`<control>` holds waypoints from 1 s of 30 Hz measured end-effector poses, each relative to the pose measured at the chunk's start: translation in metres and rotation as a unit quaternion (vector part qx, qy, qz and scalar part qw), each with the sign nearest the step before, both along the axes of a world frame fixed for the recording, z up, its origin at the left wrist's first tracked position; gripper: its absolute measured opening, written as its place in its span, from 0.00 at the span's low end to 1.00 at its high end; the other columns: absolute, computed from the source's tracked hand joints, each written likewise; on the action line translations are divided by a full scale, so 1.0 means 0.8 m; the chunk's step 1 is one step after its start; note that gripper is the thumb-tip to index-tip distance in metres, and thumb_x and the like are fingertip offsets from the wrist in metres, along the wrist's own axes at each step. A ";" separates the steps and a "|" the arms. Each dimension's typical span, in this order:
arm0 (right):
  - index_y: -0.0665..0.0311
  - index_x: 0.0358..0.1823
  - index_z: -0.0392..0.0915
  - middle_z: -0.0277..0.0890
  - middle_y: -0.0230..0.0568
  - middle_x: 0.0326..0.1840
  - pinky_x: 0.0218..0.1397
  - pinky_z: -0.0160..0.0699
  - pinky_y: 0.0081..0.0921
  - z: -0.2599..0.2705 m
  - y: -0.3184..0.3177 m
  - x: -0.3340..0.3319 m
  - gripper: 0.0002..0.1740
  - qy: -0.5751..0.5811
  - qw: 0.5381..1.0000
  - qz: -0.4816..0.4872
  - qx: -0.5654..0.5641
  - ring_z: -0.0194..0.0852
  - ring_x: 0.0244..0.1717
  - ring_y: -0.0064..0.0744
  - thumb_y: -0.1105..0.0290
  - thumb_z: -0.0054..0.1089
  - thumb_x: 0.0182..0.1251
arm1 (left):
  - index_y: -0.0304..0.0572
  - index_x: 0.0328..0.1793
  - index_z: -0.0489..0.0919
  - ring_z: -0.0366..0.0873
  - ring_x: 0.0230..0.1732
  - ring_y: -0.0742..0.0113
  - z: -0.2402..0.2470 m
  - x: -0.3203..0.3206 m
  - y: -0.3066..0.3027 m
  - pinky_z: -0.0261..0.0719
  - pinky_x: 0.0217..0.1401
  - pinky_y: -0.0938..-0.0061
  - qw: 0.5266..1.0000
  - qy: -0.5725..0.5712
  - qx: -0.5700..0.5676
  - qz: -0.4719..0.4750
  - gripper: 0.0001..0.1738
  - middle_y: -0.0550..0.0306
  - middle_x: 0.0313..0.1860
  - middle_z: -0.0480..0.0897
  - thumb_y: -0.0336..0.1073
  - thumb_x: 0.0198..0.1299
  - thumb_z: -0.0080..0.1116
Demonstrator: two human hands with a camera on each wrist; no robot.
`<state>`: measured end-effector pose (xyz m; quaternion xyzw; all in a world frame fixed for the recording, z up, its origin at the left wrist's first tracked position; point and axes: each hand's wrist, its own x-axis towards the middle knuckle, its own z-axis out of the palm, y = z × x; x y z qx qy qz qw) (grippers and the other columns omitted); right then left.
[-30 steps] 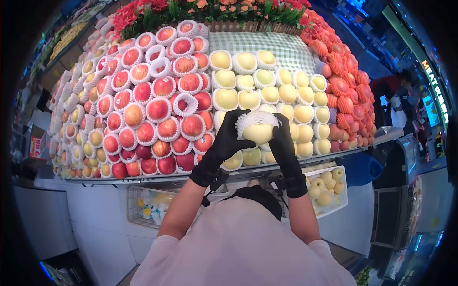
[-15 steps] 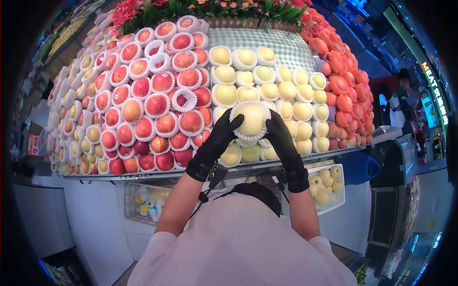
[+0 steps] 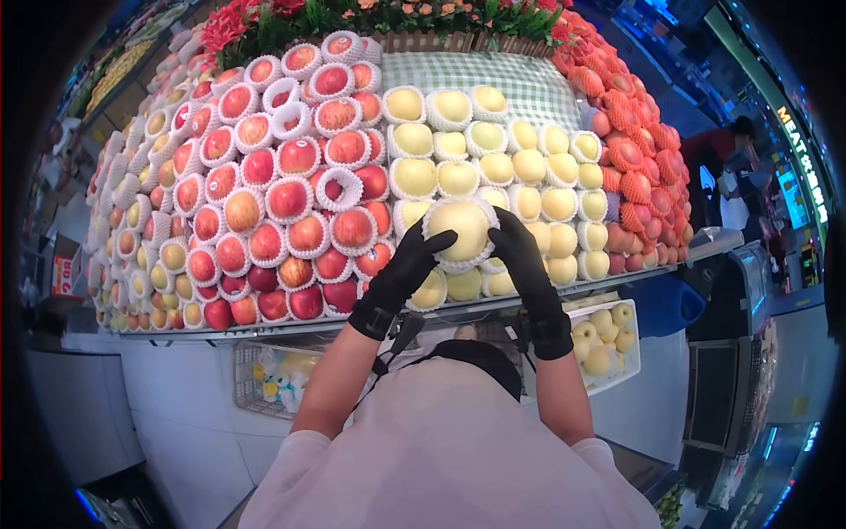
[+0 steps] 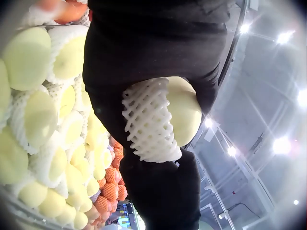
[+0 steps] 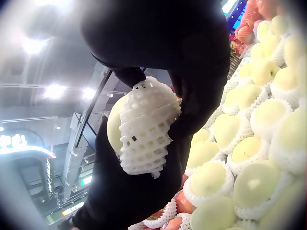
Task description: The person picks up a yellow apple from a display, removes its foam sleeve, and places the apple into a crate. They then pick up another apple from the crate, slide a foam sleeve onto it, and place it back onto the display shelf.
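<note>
Both hands, in black gloves, hold a pale yellow pear (image 3: 460,227) above the front rows of pears. My left hand (image 3: 407,267) grips its left side, the thumb lying over the bare face of the fruit. On the opposite side my right hand (image 3: 523,266) has its thumb and fingers against the edge. A white foam net (image 4: 147,122) wraps the back of the pear, seen in both wrist views, and leaves the face towards the head camera bare. Behind it, rows of pears (image 3: 458,178) in foam nets lie on the sloped stand.
Red apples (image 3: 289,199) in foam nets are piled to the left, with a few loose nets among them. Orange-netted fruit (image 3: 634,187) rises at the right. Checked cloth (image 3: 493,75) covers the upper stand below flowers. Beneath the front rail, a white crate (image 3: 641,357) holds more pears.
The pear has turned in my hands, from net side up to bare face up. It has moved slightly left, and my left thumb now lies over its face.
</note>
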<state>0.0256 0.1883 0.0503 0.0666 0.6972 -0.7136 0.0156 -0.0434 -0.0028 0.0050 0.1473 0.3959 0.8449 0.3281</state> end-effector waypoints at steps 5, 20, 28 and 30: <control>0.65 0.75 0.56 0.66 0.41 0.65 0.66 0.70 0.30 0.006 -0.017 0.009 0.34 -0.010 0.990 -0.011 -0.140 0.66 0.64 0.30 0.57 0.53 0.75 | 0.37 0.74 0.63 0.73 0.64 0.64 0.014 0.002 0.003 0.73 0.67 0.69 0.981 0.153 -0.112 0.040 0.36 0.53 0.66 0.74 0.37 0.62 0.65; 0.65 0.68 0.67 0.73 0.37 0.60 0.52 0.78 0.24 -0.006 -0.002 0.018 0.30 0.117 0.990 -0.042 -0.061 0.74 0.48 0.23 0.81 0.59 0.62 | 0.37 0.69 0.63 0.75 0.63 0.61 0.019 0.000 0.022 0.73 0.67 0.65 0.995 0.079 0.032 0.055 0.38 0.52 0.63 0.75 0.32 0.56 0.72; 0.64 0.62 0.73 0.78 0.32 0.54 0.47 0.76 0.20 -0.003 0.003 0.020 0.24 0.097 0.992 -0.069 0.034 0.71 0.41 0.19 0.80 0.60 0.62 | 0.38 0.68 0.64 0.75 0.63 0.63 0.026 -0.003 0.013 0.76 0.66 0.64 0.882 0.394 -0.203 0.160 0.42 0.51 0.63 0.75 0.33 0.50 0.77; 0.61 0.64 0.71 0.75 0.33 0.58 0.46 0.77 0.22 0.000 0.005 0.017 0.28 0.088 0.993 -0.052 0.060 0.72 0.41 0.21 0.78 0.64 0.62 | 0.37 0.69 0.63 0.74 0.64 0.62 0.018 -0.007 0.015 0.75 0.67 0.64 0.869 0.419 -0.222 0.144 0.41 0.50 0.64 0.75 0.33 0.53 0.75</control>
